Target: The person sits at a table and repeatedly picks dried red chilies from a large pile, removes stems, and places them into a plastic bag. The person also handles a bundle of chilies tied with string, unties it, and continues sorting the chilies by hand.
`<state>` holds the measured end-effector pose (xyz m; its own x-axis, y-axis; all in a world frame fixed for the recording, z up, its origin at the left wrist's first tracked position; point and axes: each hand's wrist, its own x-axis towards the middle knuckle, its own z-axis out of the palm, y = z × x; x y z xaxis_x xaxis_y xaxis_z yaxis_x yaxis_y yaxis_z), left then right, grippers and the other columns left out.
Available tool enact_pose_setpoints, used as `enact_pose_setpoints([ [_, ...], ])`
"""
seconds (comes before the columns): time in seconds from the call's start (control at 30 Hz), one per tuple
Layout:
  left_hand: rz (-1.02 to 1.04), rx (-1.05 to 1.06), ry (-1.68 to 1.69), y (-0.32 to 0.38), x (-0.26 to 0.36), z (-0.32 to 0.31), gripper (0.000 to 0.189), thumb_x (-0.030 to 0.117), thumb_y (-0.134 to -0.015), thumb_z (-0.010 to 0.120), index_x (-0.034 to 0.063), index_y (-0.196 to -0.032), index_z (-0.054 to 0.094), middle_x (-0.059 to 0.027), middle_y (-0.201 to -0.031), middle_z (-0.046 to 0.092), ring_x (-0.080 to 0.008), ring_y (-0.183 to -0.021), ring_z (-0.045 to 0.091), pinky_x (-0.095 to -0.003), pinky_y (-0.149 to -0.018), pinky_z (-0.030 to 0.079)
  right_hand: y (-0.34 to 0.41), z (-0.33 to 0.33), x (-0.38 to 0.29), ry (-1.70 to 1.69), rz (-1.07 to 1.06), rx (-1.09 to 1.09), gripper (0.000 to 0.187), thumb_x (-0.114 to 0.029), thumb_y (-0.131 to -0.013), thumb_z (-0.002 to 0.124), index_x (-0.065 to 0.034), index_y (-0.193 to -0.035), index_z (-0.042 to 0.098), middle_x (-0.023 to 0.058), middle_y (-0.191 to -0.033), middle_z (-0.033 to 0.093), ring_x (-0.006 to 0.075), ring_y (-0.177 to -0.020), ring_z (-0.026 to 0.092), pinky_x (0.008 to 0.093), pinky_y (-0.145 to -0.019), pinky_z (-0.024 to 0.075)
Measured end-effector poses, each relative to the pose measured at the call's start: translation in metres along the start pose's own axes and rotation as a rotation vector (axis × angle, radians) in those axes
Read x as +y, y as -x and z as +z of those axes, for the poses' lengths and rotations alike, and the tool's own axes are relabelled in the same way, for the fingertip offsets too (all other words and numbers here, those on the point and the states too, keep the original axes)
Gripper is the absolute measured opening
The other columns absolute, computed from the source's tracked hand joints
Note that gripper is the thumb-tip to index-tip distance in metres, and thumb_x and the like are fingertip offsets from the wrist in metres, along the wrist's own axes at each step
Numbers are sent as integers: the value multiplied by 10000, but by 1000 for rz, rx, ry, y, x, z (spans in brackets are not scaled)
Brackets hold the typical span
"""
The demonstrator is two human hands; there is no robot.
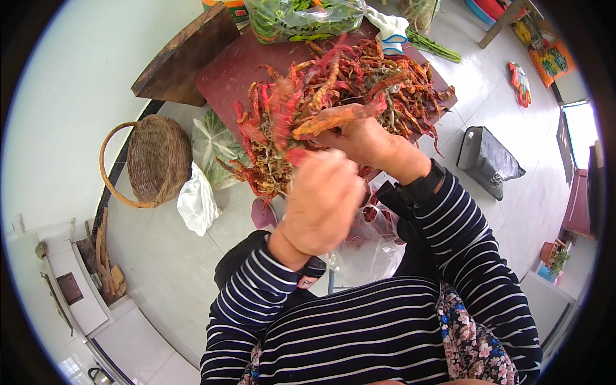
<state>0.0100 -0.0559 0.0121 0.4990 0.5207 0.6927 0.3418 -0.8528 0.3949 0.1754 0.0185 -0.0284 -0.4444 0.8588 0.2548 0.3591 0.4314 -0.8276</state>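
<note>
A string of dried red and orange chili peppers (267,134) hangs over the near left edge of a dark red table (226,72). My right hand (361,139), with a black band at its wrist, holds the chili bunch from the right. A long orange chili (332,122) crosses in front of its fingers. My left hand (325,202) is blurred and curled nearer to me, with a red chili (297,157) at its fingertips. More dried chilies (409,96) heap across the table. Below my hands, a clear plastic bag (370,250) contains some dark red chilies.
Behind the heap lie a bag of green peppers (308,24) and a white cloth glove (387,29). A wooden board (187,57) stands left. A wicker basket (159,159), a bag of greens (216,149) and a white bag (197,202) flank the table. A black bag (488,161) lies right.
</note>
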Motion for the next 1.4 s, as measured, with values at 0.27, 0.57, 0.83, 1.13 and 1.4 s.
enact_pose_setpoints([
  [0.27, -414, -77, -502, 12, -49, 1, 448, 164, -797, 620, 4, -1206, 537, -170, -1263, 519, -347, -1252, 437, -540, -1037, 290, -6, -7, -9, -206, 180, -79, 177, -73, -838, 649, 27, -983, 667, 95, -782, 678, 159, -722, 615, 295, -675, 504],
  [0.57, -682, -83, -456, 25, -69, -6, 600, 129, -673, 739, 5, -1222, 535, -206, -1348, 439, -381, -1293, 374, -451, -1054, 307, -6, -20, -9, -187, 117, 56, 226, -119, -783, 710, 62, -908, 657, 106, -749, 657, 137, -687, 607, 299, -647, 494],
  [0.83, -819, -225, -479, 32, -78, -9, 485, 245, -701, 742, 9, -1105, 613, -235, -1324, 421, -399, -1291, 359, -507, -992, 331, -11, -31, -16, -171, 310, 72, 129, -106, -858, 635, 21, -848, 654, 33, -724, 663, 82, -623, 564, 252, -590, 463],
  [1.13, -829, -188, -454, 30, -78, -5, 414, 253, -688, 747, 20, -1016, 655, -119, -1050, 540, -314, -1044, 513, -442, -830, 391, -5, -67, 1, -421, 447, 272, 203, -153, -910, 610, 3, -782, 632, 59, -724, 655, 95, -668, 628, 220, -661, 492],
  [1.4, -789, -96, -348, 31, -81, 0, 310, 138, -675, 715, 19, -954, 650, -112, -914, 546, -303, -907, 545, -395, -767, 423, 0, -4, -7, 325, 83, 38, 129, -112, -797, 646, -19, -886, 639, 162, -770, 640, 319, -700, 642, 397, -634, 516],
])
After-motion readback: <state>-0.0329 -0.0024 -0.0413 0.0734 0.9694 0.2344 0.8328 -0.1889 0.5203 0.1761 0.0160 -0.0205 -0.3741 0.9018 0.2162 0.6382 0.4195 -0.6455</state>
